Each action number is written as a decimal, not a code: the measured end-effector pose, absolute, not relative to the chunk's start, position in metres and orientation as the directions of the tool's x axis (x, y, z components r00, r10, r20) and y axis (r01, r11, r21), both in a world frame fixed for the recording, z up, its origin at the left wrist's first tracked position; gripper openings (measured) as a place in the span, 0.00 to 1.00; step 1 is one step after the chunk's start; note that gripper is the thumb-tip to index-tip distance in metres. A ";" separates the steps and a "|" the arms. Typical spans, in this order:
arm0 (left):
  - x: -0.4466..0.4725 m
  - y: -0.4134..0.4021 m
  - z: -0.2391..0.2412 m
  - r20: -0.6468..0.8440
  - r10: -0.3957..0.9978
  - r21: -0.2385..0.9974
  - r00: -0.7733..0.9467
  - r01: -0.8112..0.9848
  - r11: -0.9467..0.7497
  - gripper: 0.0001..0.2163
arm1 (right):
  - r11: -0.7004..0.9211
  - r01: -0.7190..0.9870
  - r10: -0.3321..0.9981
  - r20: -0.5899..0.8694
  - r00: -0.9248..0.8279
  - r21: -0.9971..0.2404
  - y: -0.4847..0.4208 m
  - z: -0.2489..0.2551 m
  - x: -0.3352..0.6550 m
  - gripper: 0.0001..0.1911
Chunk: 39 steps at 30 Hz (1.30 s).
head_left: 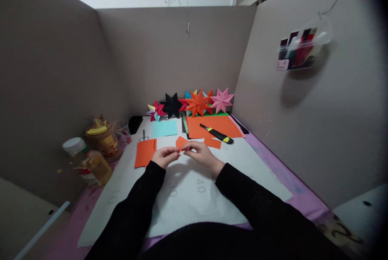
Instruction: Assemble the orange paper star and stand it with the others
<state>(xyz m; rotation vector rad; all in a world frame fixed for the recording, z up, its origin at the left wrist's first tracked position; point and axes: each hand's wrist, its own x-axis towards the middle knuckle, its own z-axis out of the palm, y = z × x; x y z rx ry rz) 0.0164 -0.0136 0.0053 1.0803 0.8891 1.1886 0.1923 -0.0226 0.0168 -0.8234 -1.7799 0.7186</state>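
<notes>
Paper, a small orange bit (181, 142), is up in both hands at the centre of the clock, just over the white sheet (224, 195); it looks folded to a blunt point at 12, though its lower edge is hidden by fingers. L hand (165, 157) comes in from 8: thumb + forefinger pinched tight on the paper's near edge, no gap I can see. R hand (200, 153), from 4, same deal, thumb + fingertips closed on it right next to the L ones; other fingers loosely curled. Black sleeves on both arms.

Round the clock from there: orange stack (145, 153) at 9, just beside L hand, w/ scissors (144, 135) beyond its far edge. Blue paper (164, 128) lies flat at 11. Big orange paper (197, 127) is at 1, w/ black-&-yellow cutter (216, 134) across it at 2, handle end past the near edge. Small orange piece (212, 143) at 3, flat, nr the cutter's handle.

Further off, a row of paper stars runs 11 to 1 by the back wall: red mix (156, 110), black star (172, 105), orange star (198, 103), pink star (222, 100). Bottle (98, 167) w/ white cap approx 8, tub (103, 135) approx 9, both well apart from the hands.
</notes>
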 end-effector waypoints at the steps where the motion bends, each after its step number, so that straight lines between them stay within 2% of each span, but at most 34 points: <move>1: 0.016 -0.013 0.004 0.045 0.986 0.975 0.162 -0.221 -0.008 0.14 | 0.592 0.201 0.799 0.536 -0.272 -0.780 -0.022 0.017 0.193 0.06; 5: 0.017 -0.014 0.003 0.146 0.983 0.989 0.108 -0.053 -0.141 0.11 | 0.601 0.198 0.793 0.545 -0.273 -0.774 -0.020 0.015 0.194 0.07; 14: 0.025 -0.021 0.006 0.308 0.951 0.944 -0.016 0.132 -0.303 0.08 | 0.563 0.142 0.824 0.539 -0.174 -0.814 -0.021 0.013 0.191 0.04; 21: 0.026 -0.022 0.007 0.380 0.924 0.914 -0.041 0.172 -0.369 0.07 | 0.428 0.003 0.898 0.425 -0.114 -0.904 -0.019 0.009 0.185 0.09; 31: 0.029 -0.024 0.006 0.415 0.903 0.904 -0.111 0.160 -0.396 0.08 | 0.412 -0.020 0.905 0.412 -0.111 -0.911 -0.020 0.012 0.184 0.10; 39: 0.025 -0.022 0.005 0.439 0.898 0.875 -0.037 0.245 -0.418 0.07 | 0.408 -0.036 0.903 0.409 -0.129 -0.912 -0.019 0.013 0.183 0.08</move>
